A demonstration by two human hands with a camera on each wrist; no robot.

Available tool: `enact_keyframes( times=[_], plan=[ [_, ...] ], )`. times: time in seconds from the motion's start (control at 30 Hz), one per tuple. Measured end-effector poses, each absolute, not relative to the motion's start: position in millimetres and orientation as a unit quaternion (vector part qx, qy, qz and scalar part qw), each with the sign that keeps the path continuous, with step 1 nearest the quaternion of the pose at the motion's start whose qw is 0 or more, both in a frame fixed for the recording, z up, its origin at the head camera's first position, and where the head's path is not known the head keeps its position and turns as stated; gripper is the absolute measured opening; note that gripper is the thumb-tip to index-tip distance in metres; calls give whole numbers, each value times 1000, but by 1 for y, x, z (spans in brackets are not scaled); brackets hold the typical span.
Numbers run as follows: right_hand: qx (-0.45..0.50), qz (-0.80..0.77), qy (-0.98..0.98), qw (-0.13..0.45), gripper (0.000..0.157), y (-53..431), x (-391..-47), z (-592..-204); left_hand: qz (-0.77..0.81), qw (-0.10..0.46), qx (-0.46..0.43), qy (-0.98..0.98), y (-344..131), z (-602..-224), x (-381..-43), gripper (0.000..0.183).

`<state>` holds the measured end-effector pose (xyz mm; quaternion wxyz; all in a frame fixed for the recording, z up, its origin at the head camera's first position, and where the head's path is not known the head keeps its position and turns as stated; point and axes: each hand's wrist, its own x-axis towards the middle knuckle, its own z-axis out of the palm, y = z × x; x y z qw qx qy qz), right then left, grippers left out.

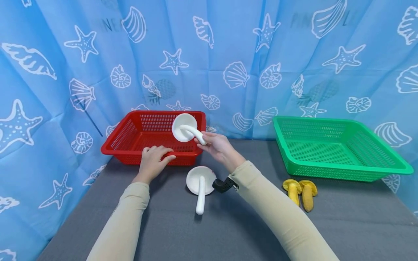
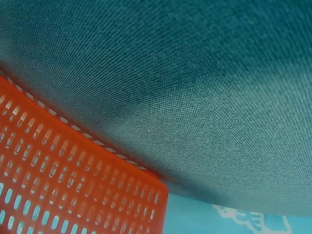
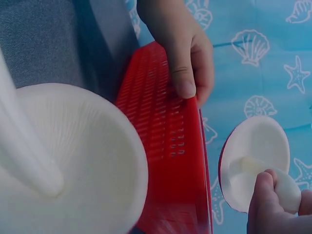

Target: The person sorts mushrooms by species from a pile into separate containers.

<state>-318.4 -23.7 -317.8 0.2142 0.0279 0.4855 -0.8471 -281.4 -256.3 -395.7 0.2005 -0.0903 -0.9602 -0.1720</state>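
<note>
My right hand (image 1: 219, 146) pinches the stem end of a white mushroom (image 1: 183, 127) and holds it over the right part of the red basket (image 1: 187, 155). Its pale underside faces me, and a thin red edge shows on its cap (image 3: 257, 129) in the right wrist view. With fingers over the front rim and thumb on the outer side, my left hand (image 1: 152, 163) grips the basket. A second white mushroom (image 1: 201, 181) lies on the table in front of the basket, underside up, stem toward me. The left wrist view shows only the basket's slotted wall (image 2: 73, 170), cloth and curtain.
At the right stands a green basket (image 1: 330, 172). Two yellow mushrooms (image 1: 307, 197) lie side by side in front of it. A blue curtain (image 1: 209, 90) with white shell prints hangs behind the dark grey table (image 1: 169, 232). A black wrist camera (image 1: 223, 185) juts from the right sleeve.
</note>
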Motion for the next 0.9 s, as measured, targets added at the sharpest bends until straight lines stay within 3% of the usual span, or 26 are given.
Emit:
enact_keyframes(
  times=[0.9],
  plan=[
    [52,-799,569,185,39,-77,-345,-330,-174,205,-93,-959,-257,-395,-282,38]
  ],
)
